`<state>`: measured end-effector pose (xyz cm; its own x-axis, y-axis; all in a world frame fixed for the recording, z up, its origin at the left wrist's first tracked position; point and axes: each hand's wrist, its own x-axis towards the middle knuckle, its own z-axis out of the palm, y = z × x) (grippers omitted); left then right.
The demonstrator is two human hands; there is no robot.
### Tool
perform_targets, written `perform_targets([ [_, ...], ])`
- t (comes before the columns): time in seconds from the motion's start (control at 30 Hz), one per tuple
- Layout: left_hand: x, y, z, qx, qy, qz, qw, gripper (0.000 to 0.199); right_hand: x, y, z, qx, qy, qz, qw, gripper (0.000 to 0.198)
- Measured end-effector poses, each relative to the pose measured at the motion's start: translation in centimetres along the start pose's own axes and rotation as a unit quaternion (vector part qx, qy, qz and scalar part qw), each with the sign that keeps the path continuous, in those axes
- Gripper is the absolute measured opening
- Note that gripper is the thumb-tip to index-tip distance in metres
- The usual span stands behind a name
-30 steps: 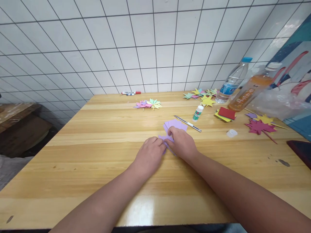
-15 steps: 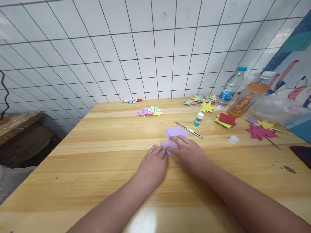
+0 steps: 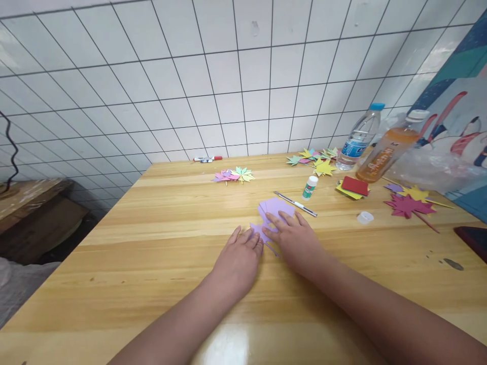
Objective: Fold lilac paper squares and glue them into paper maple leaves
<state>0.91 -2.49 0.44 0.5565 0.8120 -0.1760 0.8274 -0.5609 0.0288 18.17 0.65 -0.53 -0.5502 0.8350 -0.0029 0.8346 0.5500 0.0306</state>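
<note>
A purple paper leaf point(image 3: 259, 232) lies flat on the wooden table, its thin stem pointing toward me. My left hand point(image 3: 241, 256) rests palm down with its fingertips on the leaf's left side, fingers out flat. My right hand point(image 3: 294, 238) is spread over the leaf's right side and the edge of a purple paper sheet point(image 3: 274, 207) just behind it. Both hands are open, and they partly hide the leaf. Beyond the sheet lies a slim craft knife point(image 3: 296, 204). A glue stick point(image 3: 310, 187) with a white cap stands a little farther back.
Paper leaves point(image 3: 233, 175) lie at the back, with more leaves point(image 3: 317, 161) near a water bottle point(image 3: 358, 138). An orange drink bottle point(image 3: 388, 149) leans beside it. Right of the glue are stacked paper squares point(image 3: 353, 187), a clear cap point(image 3: 365, 217) and a dark red leaf point(image 3: 409, 205). Markers point(image 3: 207, 158) lie by the wall.
My right hand's fingers have spread farther apart over the purple paper. My left hand stays on the leaf, almost unmoved. The view has shifted slightly.
</note>
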Motion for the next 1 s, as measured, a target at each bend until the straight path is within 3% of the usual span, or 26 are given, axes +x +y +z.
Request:
perform_targets([
  [0.13,-1.4,0.4,1.0,-0.04,0.023,0.001,0.999,0.065,-0.3,-0.5,0.2,-0.015,0.009,-0.009,1.0,0.043],
  [0.47,-1.8,-0.2,-0.3,-0.072,-0.028,-0.006,0.997,0.064,0.1,0.4,-0.1,0.018,0.002,-0.034,0.999,0.042],
  [0.67,-1.9,-0.2,0.6,-0.073,-0.008,-0.005,0.997,0.065,-0.4,1.2,-0.9,0.043,0.011,-0.063,0.997,0.055],
  [0.9,-1.3,-0.1,1.3,-0.065,0.051,-0.029,0.996,0.056,-0.9,-0.1,-1.6,0.032,0.044,-0.077,0.996,0.032],
  [1.0,-0.9,0.2,1.4,-0.049,0.088,-0.042,0.994,0.05,-1.0,-0.6,-2.2,0.042,0.049,-0.043,0.997,0.024],
])
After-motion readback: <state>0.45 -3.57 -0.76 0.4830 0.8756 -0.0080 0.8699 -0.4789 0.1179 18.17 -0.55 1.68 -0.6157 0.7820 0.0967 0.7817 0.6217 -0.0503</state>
